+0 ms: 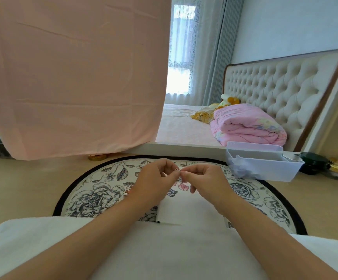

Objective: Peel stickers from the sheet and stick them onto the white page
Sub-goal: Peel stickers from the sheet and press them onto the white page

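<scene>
Sticker (180, 175): a tiny scrap is held up in the air between both hands, above the far end of the page (174, 211). The left grip (156, 178) and the right grip (206, 178) meet fingertip to fingertip. On each, thumb and forefinger are pinched together on the scrap and the other fingers are curled loosely. It is too small to tell whether it is already free of its backing.

The page lies flat on the rug (95, 195), with its near edge against the white cloth over the lap. A few stuck stickers show at its far end, a pink one (183, 186) and a darker one (172, 192), just below the hands. The sheet itself cannot be picked out for certain; the forearms hide much of the rug on both sides of the page.

The step in hand looks like the peel, or the passing of a freed sticker from one grip to the other. Next, one grip should keep only an edge, so the sticky face does not fold onto itself or cling to a finger. The sticker should then go down onto a bare patch nearer than the ones already placed, and be pressed flat.
</scene>
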Motion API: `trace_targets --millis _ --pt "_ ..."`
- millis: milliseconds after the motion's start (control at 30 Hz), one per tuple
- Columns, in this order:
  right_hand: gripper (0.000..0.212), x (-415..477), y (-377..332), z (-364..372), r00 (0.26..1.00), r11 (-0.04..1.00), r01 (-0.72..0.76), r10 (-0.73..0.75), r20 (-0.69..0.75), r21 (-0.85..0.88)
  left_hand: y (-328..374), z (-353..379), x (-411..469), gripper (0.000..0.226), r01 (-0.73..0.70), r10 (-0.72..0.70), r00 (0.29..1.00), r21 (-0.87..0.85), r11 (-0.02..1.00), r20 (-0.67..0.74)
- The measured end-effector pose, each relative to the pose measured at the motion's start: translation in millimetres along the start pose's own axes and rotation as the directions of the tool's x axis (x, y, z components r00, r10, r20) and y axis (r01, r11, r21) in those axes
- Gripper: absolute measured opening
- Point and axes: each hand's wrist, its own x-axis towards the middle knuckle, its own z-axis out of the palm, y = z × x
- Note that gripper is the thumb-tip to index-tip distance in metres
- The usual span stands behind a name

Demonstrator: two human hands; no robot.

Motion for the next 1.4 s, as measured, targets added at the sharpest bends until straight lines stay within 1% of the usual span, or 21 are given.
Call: trace_targets --millis 133,200,300,367,433,500,533,600,667,733,800,933,967,1000,1033,1067,1133,1167,1200,1267,1400 --pt "0.006 5.1 5.8 -9.1 0.997 1.000 -0.019 0.018 -0.074 -0.020 5.0 13.9 6.8 0.008 -0.005 0.006 1.000 0.034 0.999 -0.016" --pt "0.006 7.2 8.9 -11.9 0.996 0.999 -0.016 0.013 -0.088 -0.032 4.5 19.1 6.3 0.008 0.000 0.001 1.000 0.007 1.000 -0.027" --pt "0.008 10.5 14.6 -12.8 0.997 0.995 0.004 -0.012 -0.081 -0.104 0.6 23.9 3.2 0.011 0.010 -0.011 0.999 -0.011 1.000 -0.051" --pt "0.007 11.8 17.4 -11.1 0.996 0.983 0.015 -0.031 -0.084 -0.184 -1.8 23.9 1.4 0.013 0.020 -0.021 0.998 -0.024 1.000 -0.054" --pt "0.007 11.3 17.3 -8.8 0.992 0.949 0.059 -0.091 -0.091 -0.310 -3.0 22.5 -0.5 0.012 0.020 -0.020 0.999 -0.002 1.000 -0.050" --pt "0.007 9.2 15.4 -6.1 0.976 0.876 0.133 -0.197 -0.093 -0.463 -3.5 20.4 -3.0 0.010 0.023 -0.022 0.998 0.025 0.999 -0.058" --pt "0.006 7.8 14.1 -4.8 0.965 0.844 0.167 -0.247 -0.092 -0.510 -3.4 19.4 -4.4 0.009 0.025 -0.023 0.998 0.022 0.999 -0.062" --pt "0.006 5.8 12.6 -2.6 0.948 0.826 0.220 -0.308 -0.087 -0.519 -1.8 17.7 -6.9 0.009 0.027 -0.027 0.998 -0.003 1.000 -0.059" --pt "0.005 4.2 11.7 -1.6 0.942 0.841 0.238 -0.322 -0.094 -0.486 0.3 16.7 -8.2 0.010 0.029 -0.031 0.998 -0.039 0.999 -0.057" --pt "0.004 3.4 12.1 -2.0 0.929 0.827 0.252 -0.352 -0.112 -0.502 2.2 15.9 -8.7 0.010 0.039 -0.044 0.996 -0.073 0.997 -0.072" --pt "0.005 2.8 13.5 -2.0 0.890 0.762 0.298 -0.439 -0.120 -0.575 2.6 16.2 -8.7 0.011 0.042 -0.049 0.996 -0.085 0.996 -0.078" --pt "0.008 2.3 15.7 -0.3 0.735 0.562 0.417 -0.670 -0.099 -0.714 2.7 18.2 -9.6 0.013 0.063 -0.081 0.993 -0.190 0.980 -0.085" --pt "0.010 2.3 16.0 0.1 0.709 0.535 0.436 -0.699 -0.089 -0.724 1.5 18.7 -9.1 0.015 0.068 -0.089 0.992 -0.215 0.974 -0.092" --pt "0.011 1.6 15.1 0.5 0.707 0.534 0.446 -0.703 -0.084 -0.718 -0.1 19.0 -8.5 0.016 0.072 -0.098 0.990 -0.229 0.971 -0.101" --pt "0.011 1.1 14.1 0.9 0.734 0.573 0.447 -0.673 -0.085 -0.687 -1.6 19.1 -7.8 0.017 0.078 -0.106 0.988 -0.235 0.969 -0.110" --pt "0.010 0.9 12.2 1.3 0.797 0.661 0.428 -0.598 -0.088 -0.616 -3.3 18.8 -6.7 0.017 0.085 -0.116 0.986 -0.240 0.967 -0.120" --pt "0.011 2.6 6.2 1.5 0.931 0.884 0.316 -0.358 -0.065 -0.344 -5.7 16.8 -4.2 0.015 0.092 -0.128 0.982 -0.244 0.966 -0.136" --pt "0.013 3.5 3.1 0.9 0.967 0.950 0.239 -0.252 -0.046 -0.201 -5.7 15.3 -3.5 0.015 0.088 -0.123 0.983 -0.243 0.966 -0.133" --pt "0.014 4.5 1.0 -0.9 0.985 0.981 0.167 -0.170 -0.024 -0.098 -5.4 14.2 -3.0 0.014 0.080 -0.112 0.986 -0.241 0.967 -0.121" --pt "0.011 5.7 -0.2 -6.6 0.997 0.998 0.062 -0.063 0.038 0.010 -4.8 12.4 -2.7 0.014 0.063 -0.086 0.993 -0.242 0.968 -0.085" --pt "0.010 7.5 5.6 -15.1 0.992 0.996 -0.047 0.037 0.118 0.080 -5.8 11.7 -3.2 0.007 0.004 -0.015 0.999 -0.223 0.975 -0.046"
